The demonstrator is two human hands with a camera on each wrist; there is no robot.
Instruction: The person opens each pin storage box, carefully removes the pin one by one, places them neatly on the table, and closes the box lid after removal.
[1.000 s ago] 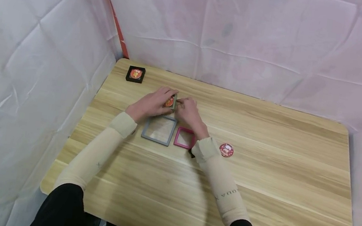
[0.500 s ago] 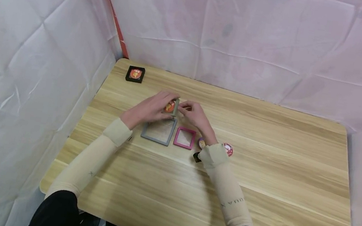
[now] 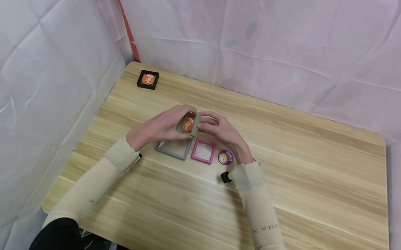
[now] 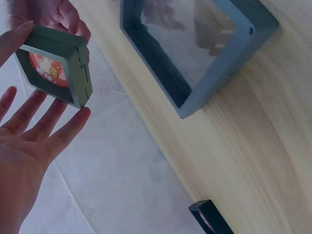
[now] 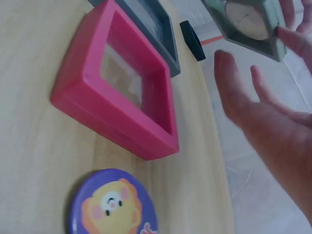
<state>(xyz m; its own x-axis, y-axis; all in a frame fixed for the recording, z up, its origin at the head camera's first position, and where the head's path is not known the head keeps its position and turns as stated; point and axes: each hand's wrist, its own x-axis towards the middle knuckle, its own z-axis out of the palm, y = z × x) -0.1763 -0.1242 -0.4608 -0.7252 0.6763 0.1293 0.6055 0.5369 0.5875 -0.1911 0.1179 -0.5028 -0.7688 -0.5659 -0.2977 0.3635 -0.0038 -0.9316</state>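
Observation:
My left hand (image 3: 164, 124) holds a small grey-green display frame (image 3: 195, 126) between thumb and fingers, raised in front of me. Inside its window sits a round red badge (image 3: 187, 123) with a yellow figure, also visible in the left wrist view. At the frame's right edge is my right hand (image 3: 223, 130). In the right wrist view its upper fingers touch the green frame's corner, while the thumb (image 5: 226, 78) stands apart from it. Beneath the hands on the table lie a blue-grey frame (image 3: 171, 154) and a pink frame (image 3: 202, 161), both with clear film.
A purple badge (image 3: 225, 157) with a cartoon face lies right of the pink frame. At the far left corner rests a black frame (image 3: 147, 86) with a red badge inside. Cloth walls (image 3: 273, 45) border the wooden table (image 3: 312, 179) at the back and sides.
The green frame has come slightly nearer to me, held in the left hand. My right hand has shifted right and its fingers have loosened, uncovering the purple badge; the red-and-white badge is now hidden.

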